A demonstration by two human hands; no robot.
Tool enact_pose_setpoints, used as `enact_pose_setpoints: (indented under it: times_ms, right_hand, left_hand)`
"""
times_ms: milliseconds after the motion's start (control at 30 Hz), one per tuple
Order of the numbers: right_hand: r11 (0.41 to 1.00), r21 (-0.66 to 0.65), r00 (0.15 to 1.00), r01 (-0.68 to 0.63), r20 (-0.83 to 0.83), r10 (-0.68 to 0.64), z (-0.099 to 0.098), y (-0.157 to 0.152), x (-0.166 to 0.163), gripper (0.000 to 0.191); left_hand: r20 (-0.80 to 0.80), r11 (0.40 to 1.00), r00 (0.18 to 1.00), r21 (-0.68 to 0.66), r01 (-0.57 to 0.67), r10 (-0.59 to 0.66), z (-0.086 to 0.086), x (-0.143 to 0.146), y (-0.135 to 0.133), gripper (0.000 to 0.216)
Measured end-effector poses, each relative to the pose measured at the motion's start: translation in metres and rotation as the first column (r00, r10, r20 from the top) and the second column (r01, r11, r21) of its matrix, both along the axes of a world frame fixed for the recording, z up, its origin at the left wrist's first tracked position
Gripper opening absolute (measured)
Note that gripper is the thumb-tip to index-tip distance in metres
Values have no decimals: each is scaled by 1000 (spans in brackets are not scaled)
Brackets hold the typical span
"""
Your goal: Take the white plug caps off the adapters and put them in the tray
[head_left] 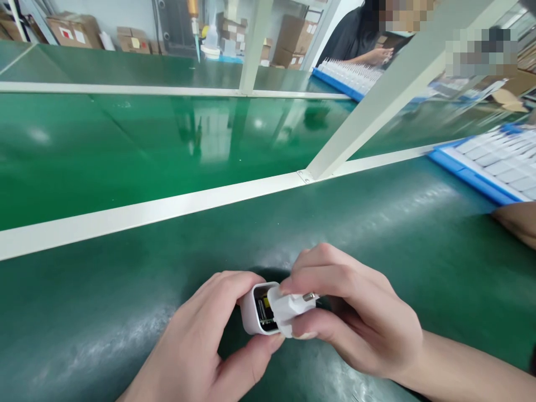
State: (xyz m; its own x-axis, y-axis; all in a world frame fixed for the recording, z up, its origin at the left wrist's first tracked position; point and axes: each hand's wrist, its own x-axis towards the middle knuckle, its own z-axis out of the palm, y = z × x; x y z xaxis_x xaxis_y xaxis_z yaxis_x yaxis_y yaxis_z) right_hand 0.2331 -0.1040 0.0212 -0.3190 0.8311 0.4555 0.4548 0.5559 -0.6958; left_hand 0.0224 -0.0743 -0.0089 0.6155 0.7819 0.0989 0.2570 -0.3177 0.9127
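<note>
In my left hand (209,340) is a white charger housing (250,315), gripped between thumb and fingers. Its open end faces right, and a circuit board with a yellow part (264,307) shows inside. My right hand (355,307) pinches a white plug cover (288,307) with a metal pin (309,296) between thumb and fingers. The cover is tilted against the right edge of the housing's opening and hides part of it. Both hands are just above the dark green tabletop (125,312).
A white rail (167,206) and a slanted post (377,106) divide the bench from a green conveyor belt (125,151). Blue trays of white parts lie at right (473,173) and far back (339,84). Another person's arm (519,220) is at the right edge; a co-worker (352,39) sits across.
</note>
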Motion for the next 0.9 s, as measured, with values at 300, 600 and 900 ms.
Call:
enact_pose_setpoints:
  times_ms: [300,600,900]
  right_hand:
    - [1000,-12,999,-28,-17,28,-3,0,0,17]
    - [1000,10,998,-27,-52,27,-5,1,-2,16]
    - [1000,15,1000,-15,11,15,-4,-1,-3,10]
  left_hand:
    - [28,999,999,17,32,-32,1,-1,0,28]
    - [11,997,998,55,60,-61,2,2,1,21]
    - [-2,996,997,53,75,-75,0,-1,1,19]
